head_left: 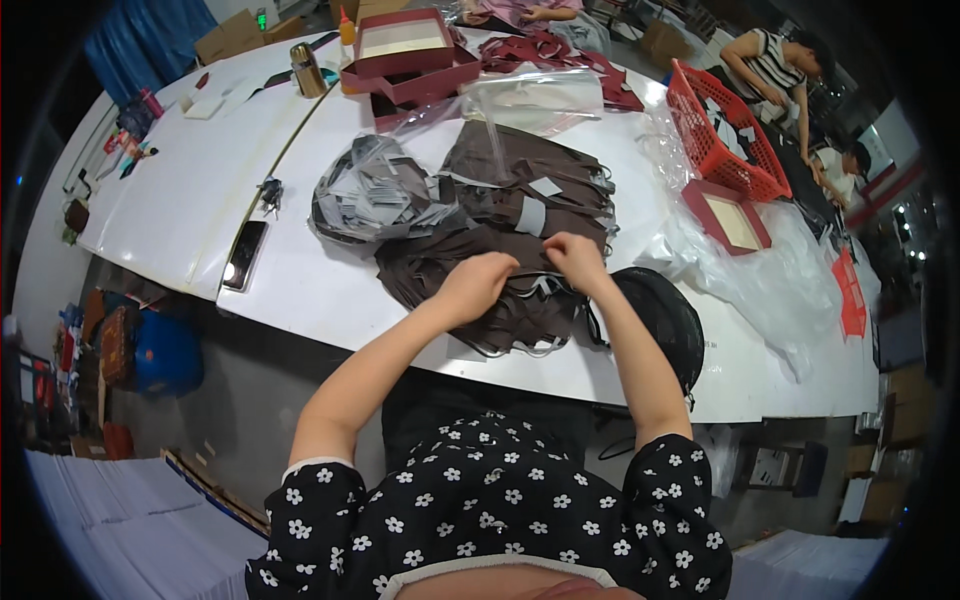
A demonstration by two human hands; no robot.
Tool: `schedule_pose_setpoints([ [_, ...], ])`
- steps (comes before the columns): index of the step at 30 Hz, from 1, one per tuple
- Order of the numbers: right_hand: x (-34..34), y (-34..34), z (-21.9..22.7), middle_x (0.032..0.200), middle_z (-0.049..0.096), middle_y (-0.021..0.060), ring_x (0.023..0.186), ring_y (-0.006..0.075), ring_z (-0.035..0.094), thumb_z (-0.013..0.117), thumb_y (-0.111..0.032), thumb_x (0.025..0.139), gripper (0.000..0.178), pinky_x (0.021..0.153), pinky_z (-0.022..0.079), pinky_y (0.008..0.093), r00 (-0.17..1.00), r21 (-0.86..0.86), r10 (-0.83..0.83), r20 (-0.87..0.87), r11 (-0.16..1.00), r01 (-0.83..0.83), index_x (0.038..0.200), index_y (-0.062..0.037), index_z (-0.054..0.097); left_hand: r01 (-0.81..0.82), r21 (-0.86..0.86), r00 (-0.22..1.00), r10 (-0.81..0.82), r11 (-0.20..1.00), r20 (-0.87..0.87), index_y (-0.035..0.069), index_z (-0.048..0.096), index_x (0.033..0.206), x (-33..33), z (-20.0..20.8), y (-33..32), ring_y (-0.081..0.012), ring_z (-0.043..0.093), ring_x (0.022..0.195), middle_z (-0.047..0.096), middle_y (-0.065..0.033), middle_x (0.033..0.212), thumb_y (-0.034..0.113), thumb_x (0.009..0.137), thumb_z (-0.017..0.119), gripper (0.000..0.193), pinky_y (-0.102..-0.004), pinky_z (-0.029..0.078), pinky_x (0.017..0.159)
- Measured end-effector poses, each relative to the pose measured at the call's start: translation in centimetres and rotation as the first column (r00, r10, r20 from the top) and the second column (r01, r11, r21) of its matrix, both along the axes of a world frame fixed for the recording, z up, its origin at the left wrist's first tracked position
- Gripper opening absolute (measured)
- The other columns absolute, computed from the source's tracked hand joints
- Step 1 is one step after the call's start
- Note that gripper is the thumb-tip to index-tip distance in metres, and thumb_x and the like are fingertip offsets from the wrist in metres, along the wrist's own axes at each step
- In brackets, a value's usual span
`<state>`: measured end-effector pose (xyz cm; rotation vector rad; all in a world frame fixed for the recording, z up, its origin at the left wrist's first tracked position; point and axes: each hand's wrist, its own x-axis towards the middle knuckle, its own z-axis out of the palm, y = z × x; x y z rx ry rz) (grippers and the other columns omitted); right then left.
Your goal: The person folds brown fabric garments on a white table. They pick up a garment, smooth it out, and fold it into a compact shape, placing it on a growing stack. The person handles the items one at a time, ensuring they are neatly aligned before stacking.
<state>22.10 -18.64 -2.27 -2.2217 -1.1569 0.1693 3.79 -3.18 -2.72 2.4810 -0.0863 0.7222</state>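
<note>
Dark brown fabric pieces with thin strap-like ends lie in a loose heap [420, 268] near the table's front edge. My left hand [478, 287] is closed in a pinch at the heap's middle, on the brown fabric. To its right, my right hand [577, 262] also pinches the fabric, fingertips pointing inward. Beyond them is a flatter brown fabric stack [490, 150] with a grey band [531, 216] and a small white tag [546, 187]. Left of the stack, a clear plastic bag [375, 195] holds many small grey pieces. My fingers hide exactly what lies between them.
A black round bag [660, 325] sits right of the heap. Leftward are a phone [245, 256] and keys [270, 195]; behind stand a thermos [306, 69] and maroon boxes [405, 40]. A red basket [735, 150] and plastic sheeting [765, 290] lie right. Other people work beyond.
</note>
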Motion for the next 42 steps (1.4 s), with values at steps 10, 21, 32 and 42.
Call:
schedule_pose_setpoints([
  [10,0.5,0.0,-2.3,0.146,0.042,0.0114,0.136,0.0354,0.035,0.075,-0.036,0.075,0.066,0.107,0.032,0.0498,0.853,-0.131,0.242,0.463,0.97,-0.204,0.134,-0.0193,0.053,-0.147,0.454,0.927,0.282,0.879,-0.245,0.006,0.064,0.099,2.8,-0.8,5.5,-0.0291,0.059,0.102,0.063,-0.0115,0.101,0.018,0.077,0.069,0.025,-0.043,0.048,0.084],
  [21,0.9,-0.8,-3.0,0.151,0.036,0.0081,0.14,0.0337,0.03,0.083,-0.045,0.063,0.098,0.112,0.026,0.051,0.927,-0.122,0.212,0.309,0.976,-0.183,0.144,-0.0117,0.038,-0.623,-0.148,0.635,0.386,0.768,-0.67,-0.007,0.058,0.114,8.5,-1.7,0.9,-0.0353,0.065,0.103,0.066,-0.0244,0.111,0.033,0.076,0.078,0.058,-0.0416,0.052,0.086],
  [32,0.5,-0.4,-4.7,0.158,0.021,0.0111,0.147,0.0335,0.015,0.045,-0.052,0.095,0.07,0.116,0.017,0.052,0.839,-0.31,0.266,0.474,0.943,-0.124,0.15,-0.0116,0.029,-0.546,-0.54,0.775,0.141,0.641,-0.616,-0.004,0.065,0.099,9.9,-3.2,-0.5,-0.0159,0.06,0.05,0.067,-0.01,0.076,0.013,0.084,0.067,0.022,-0.0289,0.044,0.043],
  [42,0.4,-0.4,-5.2,0.159,0.021,0.0105,0.147,0.0336,0.014,0.043,-0.051,0.096,0.065,0.116,0.015,0.0524,0.85,-0.297,0.237,0.47,0.949,-0.1,0.149,-0.0131,0.033,-0.067,-0.959,0.998,0.032,0.274,-0.061,0.003,0.061,0.105,2.1,3.3,-1.2,-0.0092,0.06,0.069,0.064,-0.0004,0.085,0.016,0.092,0.064,0.018,-0.0233,0.049,0.059],
])
